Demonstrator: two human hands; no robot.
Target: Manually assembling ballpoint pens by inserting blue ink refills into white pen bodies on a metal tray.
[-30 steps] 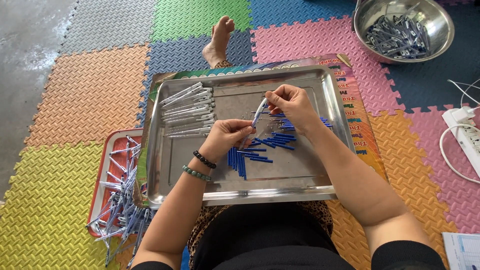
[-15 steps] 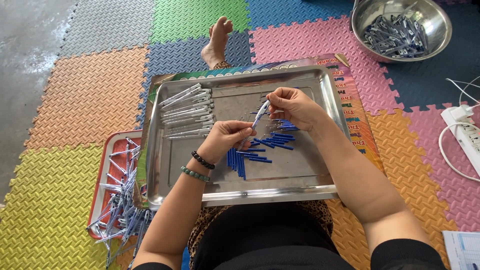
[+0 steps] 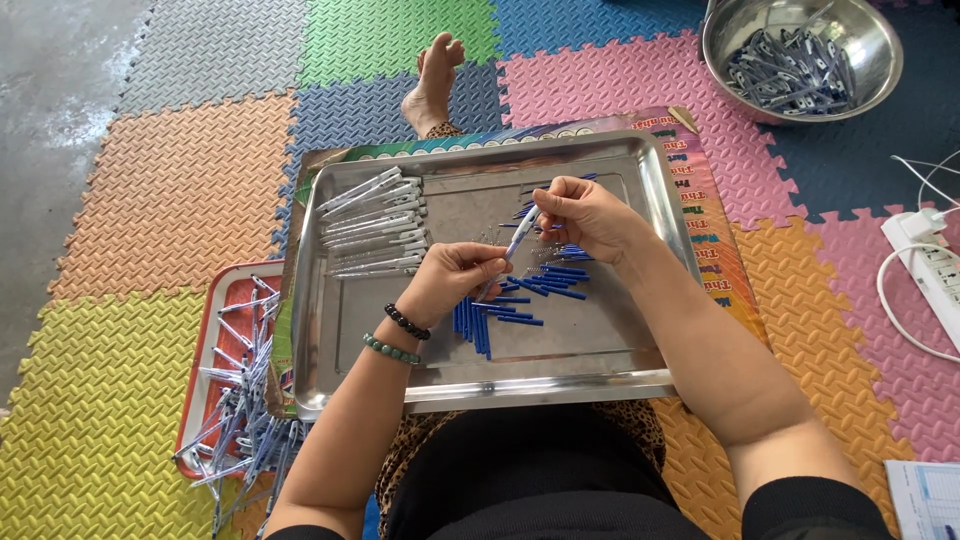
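Head view: a pen (image 3: 521,235) is pinched at either end by the left hand (image 3: 455,280) and right hand (image 3: 585,215), held over the steel tray (image 3: 440,375) so blue refills (image 3: 500,310) stay near.

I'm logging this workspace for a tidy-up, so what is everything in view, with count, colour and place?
Steel tray: one, silver, on the lap.
Pen barrels: a row, clear and white, tray's left.
Blue refills: a loose pile, tray's middle.
Red tray: one, left of the steel tray, holding many pens.
Steel bowl: one, top right, full of grey parts.
Power strip: one, white, right edge.
Foam mats: many, coloured, on the floor.
Foot: one, bare, beyond the tray.
Left hand, right hand: both holding one pen.
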